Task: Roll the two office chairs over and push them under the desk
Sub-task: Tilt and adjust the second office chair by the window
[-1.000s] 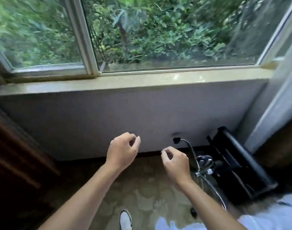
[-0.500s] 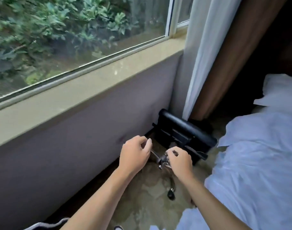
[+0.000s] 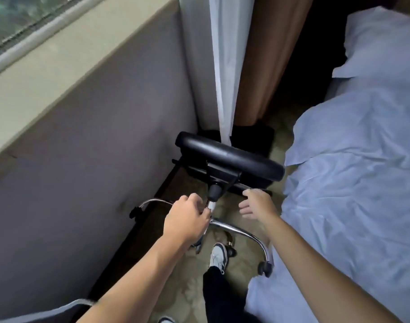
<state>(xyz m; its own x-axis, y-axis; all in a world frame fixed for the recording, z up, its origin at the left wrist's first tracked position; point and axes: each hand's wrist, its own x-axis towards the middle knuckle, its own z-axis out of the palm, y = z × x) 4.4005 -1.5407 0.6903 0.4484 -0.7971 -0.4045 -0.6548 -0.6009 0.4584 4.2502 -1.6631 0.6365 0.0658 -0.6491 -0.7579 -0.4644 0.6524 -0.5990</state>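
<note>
A black office chair [image 3: 229, 159] lies tipped on its side on the floor, wedged between the wall and the bed. Its seat faces away and its chrome star base [image 3: 243, 231] points toward me. One caster [image 3: 265, 268] hangs near the bed, another [image 3: 135, 212] sits by the wall. My left hand [image 3: 187, 221] is closed around the base's hub where the column meets it. My right hand [image 3: 257, 203] is spread open just below the seat's underside, fingertips at its edge. Only this one chair is in view, and no desk.
A bed with white sheets [image 3: 353, 183] fills the right side, with a pillow [image 3: 385, 43] at its head. The grey wall [image 3: 82, 183] under the window sill runs along the left. White and brown curtains [image 3: 225, 66] hang behind the chair. My shoe [image 3: 219, 255] stands beneath the base.
My view has swung right and down from the window to the chair. Both hands have dropped to it, and the left has closed on the base hub while the right has spread open.
</note>
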